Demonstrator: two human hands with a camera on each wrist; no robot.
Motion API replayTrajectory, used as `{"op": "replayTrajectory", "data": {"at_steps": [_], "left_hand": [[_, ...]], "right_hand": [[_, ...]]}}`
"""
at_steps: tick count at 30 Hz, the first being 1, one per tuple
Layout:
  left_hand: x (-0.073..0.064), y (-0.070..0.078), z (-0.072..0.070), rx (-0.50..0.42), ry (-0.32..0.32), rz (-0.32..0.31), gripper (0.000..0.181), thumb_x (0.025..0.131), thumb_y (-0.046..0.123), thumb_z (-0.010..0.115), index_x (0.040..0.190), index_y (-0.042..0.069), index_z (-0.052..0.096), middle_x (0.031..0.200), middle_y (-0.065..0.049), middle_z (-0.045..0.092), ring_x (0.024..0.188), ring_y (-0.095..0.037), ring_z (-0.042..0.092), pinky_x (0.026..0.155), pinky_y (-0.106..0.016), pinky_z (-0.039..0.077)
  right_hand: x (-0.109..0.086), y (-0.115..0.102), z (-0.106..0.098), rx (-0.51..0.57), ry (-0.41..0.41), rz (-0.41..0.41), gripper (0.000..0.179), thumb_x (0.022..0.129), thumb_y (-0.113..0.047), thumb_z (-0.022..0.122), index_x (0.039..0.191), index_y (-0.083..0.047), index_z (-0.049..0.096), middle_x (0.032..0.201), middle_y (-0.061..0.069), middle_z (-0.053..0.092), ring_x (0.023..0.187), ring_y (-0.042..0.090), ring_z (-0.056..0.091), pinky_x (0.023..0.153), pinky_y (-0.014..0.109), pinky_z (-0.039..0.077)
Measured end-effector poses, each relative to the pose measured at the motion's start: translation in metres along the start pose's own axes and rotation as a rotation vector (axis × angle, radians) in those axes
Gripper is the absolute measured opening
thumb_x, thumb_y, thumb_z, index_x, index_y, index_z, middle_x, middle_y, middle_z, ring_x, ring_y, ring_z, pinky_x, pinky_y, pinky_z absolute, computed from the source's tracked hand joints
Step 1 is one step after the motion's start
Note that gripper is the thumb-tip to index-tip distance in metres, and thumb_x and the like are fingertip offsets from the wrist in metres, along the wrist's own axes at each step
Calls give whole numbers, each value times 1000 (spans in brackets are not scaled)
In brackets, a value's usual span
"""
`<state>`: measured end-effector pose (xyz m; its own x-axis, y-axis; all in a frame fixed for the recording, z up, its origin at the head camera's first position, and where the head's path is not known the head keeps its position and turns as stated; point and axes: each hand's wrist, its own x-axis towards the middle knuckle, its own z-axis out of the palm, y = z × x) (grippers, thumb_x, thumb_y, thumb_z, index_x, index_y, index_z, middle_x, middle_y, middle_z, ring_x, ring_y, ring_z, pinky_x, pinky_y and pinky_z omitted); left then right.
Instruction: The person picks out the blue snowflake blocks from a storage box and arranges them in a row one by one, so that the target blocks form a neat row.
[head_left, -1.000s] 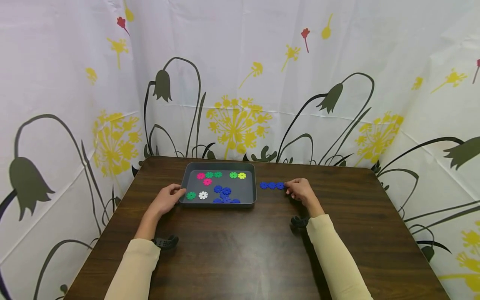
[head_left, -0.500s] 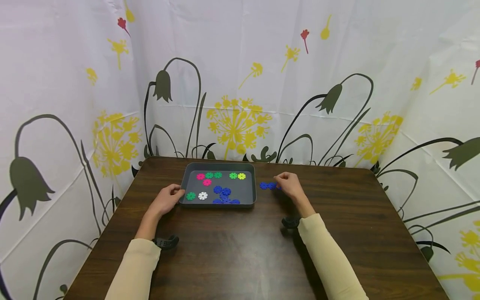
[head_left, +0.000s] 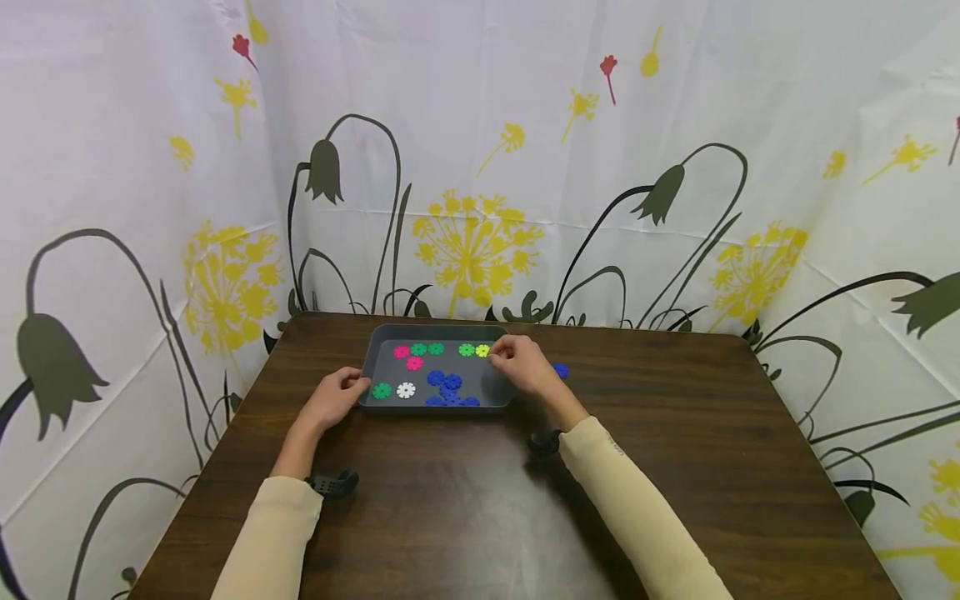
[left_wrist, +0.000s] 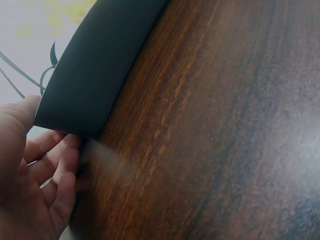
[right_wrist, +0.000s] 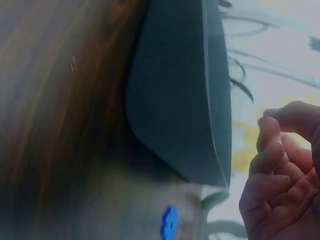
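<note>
My left hand [head_left: 335, 397] grips the left rim of a dark grey tray [head_left: 442, 412], thumb on top and fingers curled below, as the left wrist view shows. In the tray lie several flower-shaped plastic discs: a group of blue discs [head_left: 450, 383], pink discs [head_left: 415, 364], green discs [head_left: 418, 349], a white disc [head_left: 406, 390] and a yellow disc [head_left: 483, 351]. Over the tray's right edge hovers my right hand [head_left: 522, 364], fingers loosely bent, with nothing visible between thumb and forefinger. A blue disc [head_left: 561, 371] lies on the table behind it; the hand hides its neighbours.
The brown wooden table [head_left: 465, 508] extends around the tray on all sides. A white curtain [head_left: 480, 125] with flower prints hangs along the table's far edge. Each wrist wears a black band, such as the left wristband [head_left: 333, 485].
My right hand has left the row of blue discs on the table and moved left to the tray's right edge. The left hand keeps its place on the tray.
</note>
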<state>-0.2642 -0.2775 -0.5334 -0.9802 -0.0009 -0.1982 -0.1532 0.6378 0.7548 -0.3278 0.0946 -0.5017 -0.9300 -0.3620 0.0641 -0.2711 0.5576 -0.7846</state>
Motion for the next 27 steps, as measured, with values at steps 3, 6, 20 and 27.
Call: {"op": "replayTrajectory", "data": {"at_steps": [3, 6, 20, 27], "left_hand": [[1, 0, -2, -1, -5, -6, 56, 113, 37, 51, 150, -6, 51, 137, -28, 61, 112, -34, 62, 98, -46, 52], [0, -1, -4, 5, 1, -3, 58, 113, 38, 51, 151, -6, 50, 138, -29, 61, 112, -35, 62, 99, -48, 52], [-6, -4, -2, -19, -10, -5, 58, 113, 37, 53, 151, -6, 50, 141, -30, 58, 120, -39, 57, 104, -54, 48], [-4, 1, -1, -7, -3, 0, 59, 113, 38, 53, 152, -7, 50, 140, -30, 58, 118, -39, 56, 105, -54, 49]], "right_hand": [[5, -8, 12, -78, -50, -14, 19, 106, -17, 67, 116, -4, 77, 91, 10, 75, 73, 15, 62, 68, 29, 49], [11, -16, 25, -135, -75, -20, 19, 107, -20, 67, 118, -7, 77, 96, 7, 77, 78, 17, 67, 72, 33, 54], [22, -29, 63, -326, -123, 131, 29, 104, -33, 71, 127, -15, 71, 124, 10, 76, 111, 30, 72, 95, 51, 58], [23, -24, 66, -357, -129, 171, 28, 102, -37, 74, 122, -18, 73, 143, 10, 70, 130, 38, 66, 102, 58, 55]]}}
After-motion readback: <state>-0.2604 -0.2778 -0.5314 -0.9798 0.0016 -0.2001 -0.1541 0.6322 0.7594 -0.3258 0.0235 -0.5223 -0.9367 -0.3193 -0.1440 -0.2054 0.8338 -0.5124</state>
